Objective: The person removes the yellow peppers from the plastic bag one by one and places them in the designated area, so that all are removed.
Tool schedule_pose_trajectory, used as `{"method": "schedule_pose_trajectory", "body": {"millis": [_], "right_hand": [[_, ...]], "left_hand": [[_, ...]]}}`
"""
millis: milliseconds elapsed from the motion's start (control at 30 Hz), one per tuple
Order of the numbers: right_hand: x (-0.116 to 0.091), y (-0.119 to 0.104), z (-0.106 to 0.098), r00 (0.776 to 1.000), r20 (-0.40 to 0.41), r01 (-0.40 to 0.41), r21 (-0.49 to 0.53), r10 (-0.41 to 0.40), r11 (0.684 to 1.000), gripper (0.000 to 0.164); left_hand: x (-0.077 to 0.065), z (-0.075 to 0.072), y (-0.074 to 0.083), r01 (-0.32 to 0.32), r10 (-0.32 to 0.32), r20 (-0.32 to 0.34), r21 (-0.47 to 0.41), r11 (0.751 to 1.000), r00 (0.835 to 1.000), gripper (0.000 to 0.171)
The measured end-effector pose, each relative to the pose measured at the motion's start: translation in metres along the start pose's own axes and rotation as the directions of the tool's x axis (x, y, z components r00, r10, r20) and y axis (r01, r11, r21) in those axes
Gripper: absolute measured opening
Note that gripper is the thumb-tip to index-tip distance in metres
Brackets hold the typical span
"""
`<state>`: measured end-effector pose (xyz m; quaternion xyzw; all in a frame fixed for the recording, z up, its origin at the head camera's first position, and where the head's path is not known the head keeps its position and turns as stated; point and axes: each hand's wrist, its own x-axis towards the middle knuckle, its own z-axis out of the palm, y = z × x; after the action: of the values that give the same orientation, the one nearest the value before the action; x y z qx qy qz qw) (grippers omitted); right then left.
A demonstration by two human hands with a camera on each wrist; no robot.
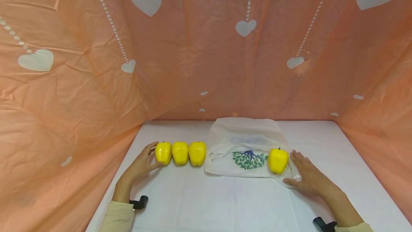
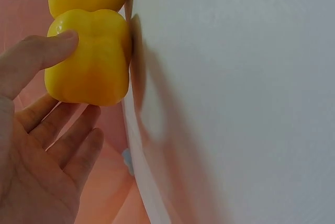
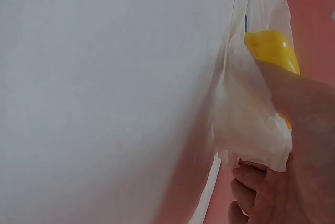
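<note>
Three yellow bell peppers stand in a row on the white table. My left hand [image 1: 140, 167] is beside the leftmost bell pepper [image 1: 163, 153], its thumb in front and its fingers reaching the back. In the left wrist view the thumb [image 2: 55, 48] overlaps this pepper's side, with fairly straight fingers [image 2: 78, 135] at its far edge. Another yellow bell pepper [image 1: 278, 160] sits on the right end of a flat white bag [image 1: 222, 165]. My right hand [image 1: 309, 176] rests next to it, fingers extended, thumb by the bag's edge. A bag flap [image 3: 246, 114] partly hides that hand in the right wrist view.
A middle bell pepper [image 1: 180, 153] and a right one [image 1: 197, 153] continue the left row, the latter close to the bag. The bag bears a green and blue tree print [image 1: 249, 160]. An orange sheet with hearts [image 1: 193, 63] encloses the white table [image 1: 209, 207].
</note>
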<state>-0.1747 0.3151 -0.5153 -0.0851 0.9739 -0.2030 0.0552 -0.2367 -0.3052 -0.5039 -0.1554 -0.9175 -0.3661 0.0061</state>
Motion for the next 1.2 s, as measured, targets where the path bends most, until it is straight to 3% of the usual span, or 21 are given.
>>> {"method": "schedule_pose_trajectory", "body": {"millis": [467, 1200], "right_hand": [[-0.0004, -0.0009, 0.0002, 1.0, -0.001, 0.013, -0.005, -0.013, 1.0, 0.117], [0.0005, -0.001, -0.0006, 1.0, 0.02, -0.012, -0.01, 0.012, 1.0, 0.12]], "left_hand": [[0.0022, -0.0014, -0.0083, 0.09, -0.089, 0.061, -0.022, 0.996, 0.994, 0.087], [-0.0014, -0.005, -0.0091, 0.075, -0.072, 0.088, -0.041, 0.996, 0.994, 0.087]]}}
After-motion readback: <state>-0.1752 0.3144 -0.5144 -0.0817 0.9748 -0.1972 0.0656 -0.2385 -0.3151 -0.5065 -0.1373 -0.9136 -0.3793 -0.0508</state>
